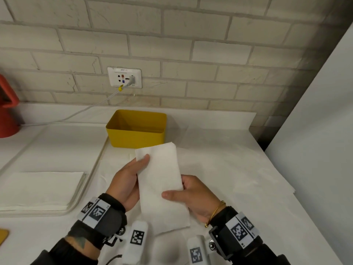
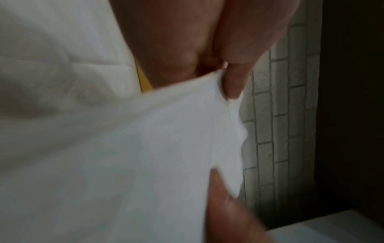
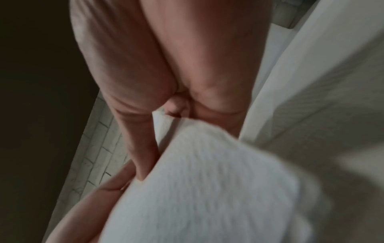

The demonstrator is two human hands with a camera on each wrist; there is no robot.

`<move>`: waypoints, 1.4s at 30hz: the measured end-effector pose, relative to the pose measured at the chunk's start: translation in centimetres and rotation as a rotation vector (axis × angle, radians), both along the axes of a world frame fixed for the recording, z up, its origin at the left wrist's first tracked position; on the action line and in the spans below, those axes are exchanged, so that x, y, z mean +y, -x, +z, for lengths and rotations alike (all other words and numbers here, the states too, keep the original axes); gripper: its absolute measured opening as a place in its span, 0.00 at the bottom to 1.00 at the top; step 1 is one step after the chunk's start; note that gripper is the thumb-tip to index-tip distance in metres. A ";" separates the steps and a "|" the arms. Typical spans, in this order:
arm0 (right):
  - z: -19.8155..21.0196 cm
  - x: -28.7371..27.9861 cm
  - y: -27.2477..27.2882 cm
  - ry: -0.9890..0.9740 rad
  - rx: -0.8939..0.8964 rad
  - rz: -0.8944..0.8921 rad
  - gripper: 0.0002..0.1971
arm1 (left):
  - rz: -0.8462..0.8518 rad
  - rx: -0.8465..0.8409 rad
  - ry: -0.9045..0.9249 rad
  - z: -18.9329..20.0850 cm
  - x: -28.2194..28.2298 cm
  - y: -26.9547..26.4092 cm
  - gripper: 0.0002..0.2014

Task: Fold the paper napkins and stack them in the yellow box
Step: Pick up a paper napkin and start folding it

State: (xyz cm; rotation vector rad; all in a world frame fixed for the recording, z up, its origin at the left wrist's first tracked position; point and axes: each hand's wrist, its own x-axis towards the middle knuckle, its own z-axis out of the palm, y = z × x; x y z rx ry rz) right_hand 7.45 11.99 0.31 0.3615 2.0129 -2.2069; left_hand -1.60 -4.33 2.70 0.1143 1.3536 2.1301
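Observation:
A white paper napkin, folded into a long strip, is held above the counter between both hands. My left hand grips its left edge, thumb on top near the far corner. My right hand grips the right edge lower down, thumb lying across the top. The left wrist view shows the napkin pinched by a fingertip; the right wrist view shows the same napkin blurred under my fingers. The yellow box stands just beyond the napkin, open, its inside partly visible with nothing seen in it.
A stack of flat white napkins lies on a tray at the left. White paper sheets cover the counter. A red object stands far left, with a grey cable running to the wall socket. A white panel bounds the right.

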 end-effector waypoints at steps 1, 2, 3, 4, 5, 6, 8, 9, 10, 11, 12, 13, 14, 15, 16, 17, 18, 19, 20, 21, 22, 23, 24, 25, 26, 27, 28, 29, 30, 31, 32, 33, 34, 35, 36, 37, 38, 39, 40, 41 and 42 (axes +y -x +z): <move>-0.5 -0.2 -0.1 0.004 -0.013 0.012 0.22 | 0.029 -0.003 -0.003 0.1 -0.1 0.3 0.19; -0.7 -0.3 -0.3 0.004 -0.026 0.018 0.23 | 0.048 -0.017 -0.009 0.2 -0.2 0.5 0.20; -1.0 -0.4 -0.4 0.003 -0.030 0.020 0.23 | 0.059 -0.039 -0.016 0.2 -0.2 0.7 0.23; -1.1 -0.5 -0.5 0.003 -0.027 0.017 0.23 | 0.065 -0.064 -0.024 0.2 -0.3 0.7 0.26; -1.1 -0.5 -0.5 0.007 -0.020 0.008 0.22 | 0.060 -0.089 -0.031 0.1 -0.4 0.7 0.29; -1.0 -0.4 -0.5 0.015 -0.011 -0.005 0.22 | 0.040 -0.110 -0.033 0.0 -0.4 0.4 0.32; -0.8 -0.3 -0.5 0.036 -0.004 -0.035 0.23 | -0.043 -0.127 -0.010 -0.3 -0.2 -0.5 0.34; -0.8 -0.2 -0.4 0.044 -0.007 -0.041 0.24 | -0.077 -0.115 0.012 -0.6 0.0 -0.9 0.31; -0.7 -0.2 -0.4 0.047 -0.015 -0.039 0.24 | -0.091 -0.099 0.033 -0.8 0.1 -1.2 0.28; -0.7 -0.3 -0.5 0.042 -0.024 -0.030 0.23 | -0.078 -0.094 0.048 -1.0 0.2 -1.3 0.25; -0.8 -0.4 -0.7 0.028 -0.040 -0.006 0.23 | -0.050 -0.097 0.056 -1.2 0.3 -1.3 0.24; -1.0 -0.4 -1.0 0.007 -0.066 0.034 0.22 | -0.014 -0.104 0.053 -1.4 0.3 -1.0 0.24; -1.2 -0.4 -1.4 -0.015 -0.102 0.092 0.21 | 0.022 -0.114 0.042 -1.5 0.2 -0.7 0.25; -1.2 -0.3 -1.9 -0.036 -0.142 0.162 0.19 | 0.053 -0.124 0.033 -1.7 0.1 -0.3 0.25; -1.0 0.0 -2.4 -0.058 -0.178 0.234 0.17 | 0.079 -0.129 0.028 -1.7 -0.1 0.0 0.24; -0.7 0.5 -2.9 -0.085 -0.207 0.283 0.15 | 0.097 -0.132 0.022 -1.7 -0.3 0.3 0.23; 0.0 1.3 -3.4 -0.121 -0.226 0.288 0.12 | 0.105 -0.133 0.015 -1.6 -0.5 0.5 0.21; 0.6 2.3 -3.7 -0.171 -0.230 0.231 0.09 | 0.110 -0.133 0.009 -1.6 -0.8 0.6 0.21; 1.2 3.6 -4.0 -0.223 -0.234 0.107 0.06 | 0.113 -0.133 0.004 -1.5 -1.0 0.6 0.20; 1.5 5.2 -4.3 -0.272 -0.238 -0.060 0.05 | 0.116 -0.133 0.003 -1.4 -1.1 0.6 0.20; 1.4 6.9 -4.6 -0.320 -0.244 -0.237 0.07 | 0.116 -0.133 0.004 -1.4 -1.3 0.6 0.20; 1.2 8.5 -4.9 -0.375 -0.259 -0.394 0.09 | 0.116 -0.134 0.005 -1.4 -1.3 0.6 0.21; 1.0 9.8 -5.3 -0.427 -0.295 -0.508 0.12 | 0.114 -0.136 0.008 -1.4 -1.3 0.5 0.21; 0.5 10.8 -5.6 -0.457 -0.343 -0.567 0.15 | 0.112 -0.137 0.012 -1.4 -1.2 0.4 0.21; 0.2 11.4 -5.8 -0.454 -0.396 -0.584 0.17 | 0.107 -0.138 0.016 -1.4 -1.1 0.3 0.20; -0.2 11.5 -5.9 -0.421 -0.433 -0.582 0.19 | 0.100 -0.138 0.016 -1.4 -0.9 0.1 0.20; -0.5 11.5 -5.8 -0.376 -0.443 -0.587 0.19 | 0.093 -0.141 0.018 -1.3 -0.7 -0.1 0.20; -0.9 11.4 -5.5 -0.339 -0.419 -0.607 0.19 | 0.087 -0.144 0.020 -1.3 -0.5 -0.2 0.20; -1.2 11.3 -5.2 -0.322 -0.369 -0.647 0.19 | 0.079 -0.144 0.023 -1.2 -0.3 -0.4 0.20; -1.5 11.3 -4.8 -0.335 -0.306 -0.703 0.18 | 0.075 -0.144 0.027 -1.2 -0.1 -0.5 0.19; -1.5 11.3 -4.4 -0.392 -0.248 -0.764 0.15 | 0.070 -0.144 0.029 -1.1 -0.1 -0.5 0.20; -1.4 11.3 -4.1 -0.485 -0.200 -0.808 0.12 | 0.067 -0.145 0.028 -1.1 -0.1 -0.5 0.20; -1.2 11.3 -4.0 -0.581 -0.165 -0.831 0.10 | 0.068 -0.144 0.027 -1.0 -0.2 -0.5 0.19; -0.9 11.3 -3.9 -0.655 -0.138 -0.838 0.10 | 0.073 -0.139 0.027 -1.0 -0.4 -0.5 0.19; -0.9 11.6 -3.9 -0.700 -0.126 -0.841 0.09 | 0.078 -0.133 0.025 -0.9 -0.5 -0.4 0.18; -0.9 11.8 -3.9 -0.716 -0.129 -0.846 0.09 | 0.084 -0.129 0.024 -0.9 -0.7 -0.4 0.18; -1.0 12.1 -3.9 -0.714 -0.141 -0.852 0.09 | 0.090 -0.129 0.025 -0.8 -0.8 -0.4 0.17; -1.3 12.5 -3.8 -0.704 -0.153 -0.857 0.08 | 0.093 -0.129 0.025 -0.8 -0.9 -0.4 0.17; -1.5 12.8 -3.7 -0.689 -0.173 -0.860 0.07 | 0.090 -0.129 0.023 -0.7 -1.0 -0.5 0.17; -1.5 13.0 -3.6 -0.668 -0.191 -0.862 0.06 | 0.087 -0.130 0.024 -0.7 -1.1 -0.5 0.17; -1.4 13.0 -3.5 -0.644 -0.206 -0.862 0.05 | 0.085 -0.131 0.026 -0.7 -1.0 -0.5 0.17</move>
